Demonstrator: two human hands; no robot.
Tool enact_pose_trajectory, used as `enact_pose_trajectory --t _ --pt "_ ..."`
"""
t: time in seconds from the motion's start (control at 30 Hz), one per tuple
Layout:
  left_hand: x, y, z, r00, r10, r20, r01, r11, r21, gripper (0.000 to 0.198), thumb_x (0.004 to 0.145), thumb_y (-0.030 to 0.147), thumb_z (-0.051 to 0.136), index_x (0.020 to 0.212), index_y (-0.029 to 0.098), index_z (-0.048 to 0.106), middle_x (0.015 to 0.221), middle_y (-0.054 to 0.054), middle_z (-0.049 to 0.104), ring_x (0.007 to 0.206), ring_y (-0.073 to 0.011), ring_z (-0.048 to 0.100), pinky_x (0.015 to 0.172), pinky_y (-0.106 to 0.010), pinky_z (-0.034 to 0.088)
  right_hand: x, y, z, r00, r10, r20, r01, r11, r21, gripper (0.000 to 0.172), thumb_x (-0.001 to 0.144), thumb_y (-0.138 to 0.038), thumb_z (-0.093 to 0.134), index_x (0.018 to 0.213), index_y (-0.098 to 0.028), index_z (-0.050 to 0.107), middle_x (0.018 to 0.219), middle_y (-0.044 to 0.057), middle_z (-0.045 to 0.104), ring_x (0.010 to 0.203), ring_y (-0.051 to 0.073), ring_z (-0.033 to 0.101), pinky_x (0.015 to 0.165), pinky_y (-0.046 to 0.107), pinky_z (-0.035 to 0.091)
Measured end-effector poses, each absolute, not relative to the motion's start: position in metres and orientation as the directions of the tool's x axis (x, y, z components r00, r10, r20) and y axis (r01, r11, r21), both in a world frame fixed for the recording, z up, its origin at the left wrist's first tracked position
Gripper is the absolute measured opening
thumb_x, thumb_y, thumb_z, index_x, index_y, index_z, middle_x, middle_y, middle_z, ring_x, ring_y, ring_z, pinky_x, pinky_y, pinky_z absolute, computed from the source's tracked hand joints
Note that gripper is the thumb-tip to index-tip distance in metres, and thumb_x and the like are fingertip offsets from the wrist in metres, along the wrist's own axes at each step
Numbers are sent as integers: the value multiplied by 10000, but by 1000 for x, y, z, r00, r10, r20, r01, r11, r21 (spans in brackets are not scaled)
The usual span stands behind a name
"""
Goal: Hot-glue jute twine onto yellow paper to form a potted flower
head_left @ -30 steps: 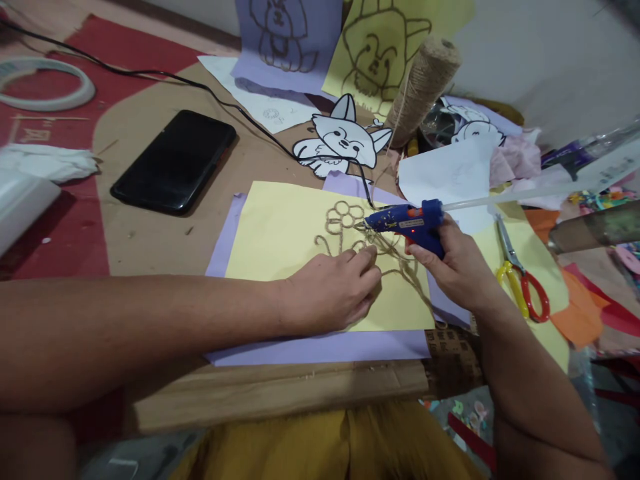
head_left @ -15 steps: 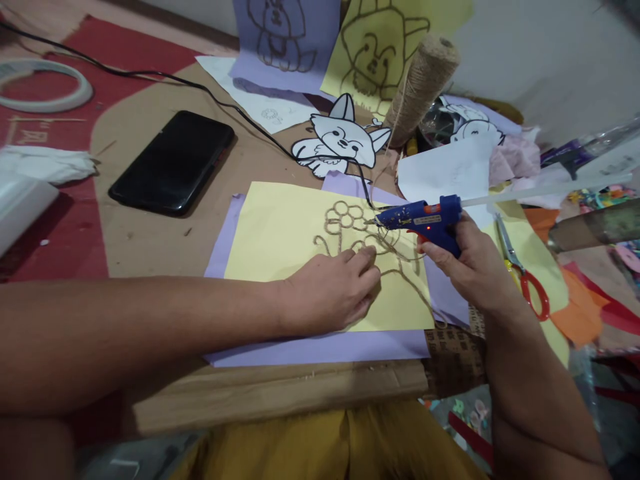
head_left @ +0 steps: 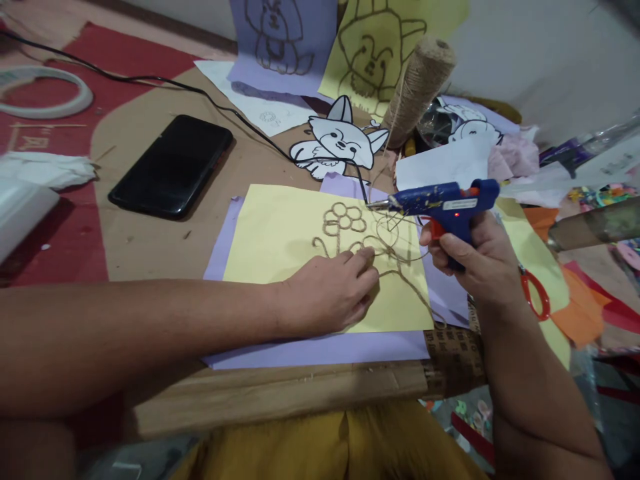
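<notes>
My right hand (head_left: 483, 257) is wrapped around the handle of a blue hot glue gun (head_left: 435, 200), its red light lit. The metal nozzle points left, just above the yellow paper (head_left: 280, 227). On that paper, brown twine (head_left: 410, 285) forms a flower outline (head_left: 344, 219) with a curled stem, and a loose length trails off the right edge. My left hand (head_left: 340, 287) lies on the paper with its fingers curled together, the fingertips pressing twine below the nozzle. Purple paper (head_left: 320, 350) lies underneath.
A black phone (head_left: 173, 163) lies to the left, with a roll of tape (head_left: 75, 93) beyond. The black cord (head_left: 215, 100) crosses the table to the glue gun. A white fox cutout (head_left: 345, 143), a twine spool (head_left: 420, 87) and scissors (head_left: 535, 293) surround the paper.
My right hand has shifted slightly right and turned the glue gun, lifting the nozzle up and off the twine. My left hand stays in place.
</notes>
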State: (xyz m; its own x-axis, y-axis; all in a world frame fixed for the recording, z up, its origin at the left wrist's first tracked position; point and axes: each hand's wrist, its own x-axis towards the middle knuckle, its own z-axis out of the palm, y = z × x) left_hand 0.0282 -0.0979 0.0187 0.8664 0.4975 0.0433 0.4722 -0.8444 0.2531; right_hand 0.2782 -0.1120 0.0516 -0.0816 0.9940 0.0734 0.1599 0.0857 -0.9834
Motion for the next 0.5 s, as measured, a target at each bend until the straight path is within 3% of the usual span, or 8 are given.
enact_pose_trajectory --t 0.17,0.27,0.37,0.43,0.5 --pt "24 -98 12 849 516 113 448 -818 362 326 936 213 464 1230 111 561 1424 -187 545 1061 -289 650 660 -384 580 285 -97 56 97 975 198 -53 203 -978 204 850 -336 701 1015 -277 598 921 3 676 579 104 524 434 229 376" --pt "20 -93 5 785 570 241 401 -766 502 344 884 132 467 1220 100 538 1378 -202 562 1134 -270 617 803 -384 580 301 -79 50 290 933 211 13 217 -976 203 799 -363 688 954 -250 623 953 15 665 709 115 594 582 246 505" --pt "18 -82 5 691 650 318 326 -672 665 192 925 149 445 1059 128 581 1160 -155 638 1071 -229 613 915 -381 531 319 -64 38 511 853 103 86 68 -994 196 760 -366 671 872 -213 620 796 -9 603 627 89 549 506 186 443" --pt "19 -76 10 636 735 235 332 -535 776 177 968 213 454 975 143 617 979 -98 654 929 -195 614 833 -339 515 327 -58 30 567 823 21 106 -48 -993 189 757 -372 657 803 -200 596 719 -21 559 545 76 479 417 171 349" --pt "21 -72 17 597 800 62 338 -321 885 238 990 293 475 963 143 658 803 -44 614 741 -154 563 669 -281 468 333 -55 23 579 815 -25 158 -142 -977 203 768 -389 641 762 -197 575 682 -25 533 504 76 441 375 177 296"
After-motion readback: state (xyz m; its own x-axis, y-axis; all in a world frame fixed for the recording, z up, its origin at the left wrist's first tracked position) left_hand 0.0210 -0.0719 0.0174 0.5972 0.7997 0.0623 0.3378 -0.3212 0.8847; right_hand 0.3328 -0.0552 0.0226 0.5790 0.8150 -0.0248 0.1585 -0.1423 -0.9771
